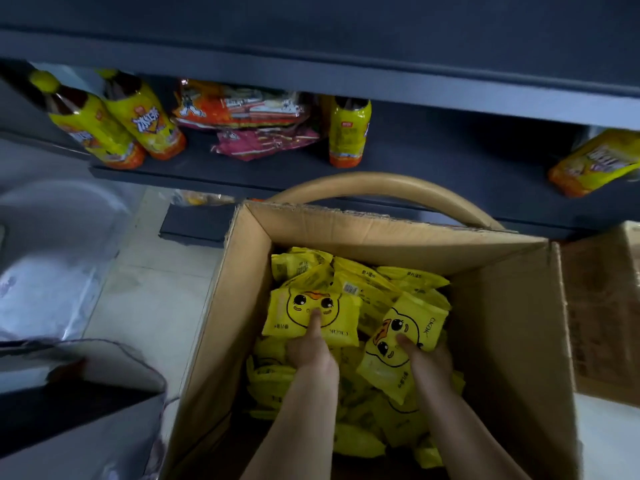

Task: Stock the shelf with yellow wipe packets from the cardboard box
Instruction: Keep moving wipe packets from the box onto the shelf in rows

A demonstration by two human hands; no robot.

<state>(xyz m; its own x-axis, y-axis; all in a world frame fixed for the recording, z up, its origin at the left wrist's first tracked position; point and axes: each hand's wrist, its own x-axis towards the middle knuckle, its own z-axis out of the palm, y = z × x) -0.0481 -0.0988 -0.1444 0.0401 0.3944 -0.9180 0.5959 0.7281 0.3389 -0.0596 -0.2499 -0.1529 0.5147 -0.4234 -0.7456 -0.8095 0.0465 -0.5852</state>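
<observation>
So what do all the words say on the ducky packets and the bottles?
"CKOK": sideways on the right packet, held by the right hand.
"CKOK": upside down on the left packet, held by the left hand.
"冰红茶": on the yellow bottle, second from left on the shelf.
Small print on packets, snack bags and other bottles: too blurred to read.

This looks like a small shop: a dark shelf (433,157) holds 4 bottles (348,133) of the same yellow-labelled drink and bagged snacks (239,109), and a cardboard box (221,323) on the tiled floor (149,289) is full of identical yellow packets (367,282).
</observation>
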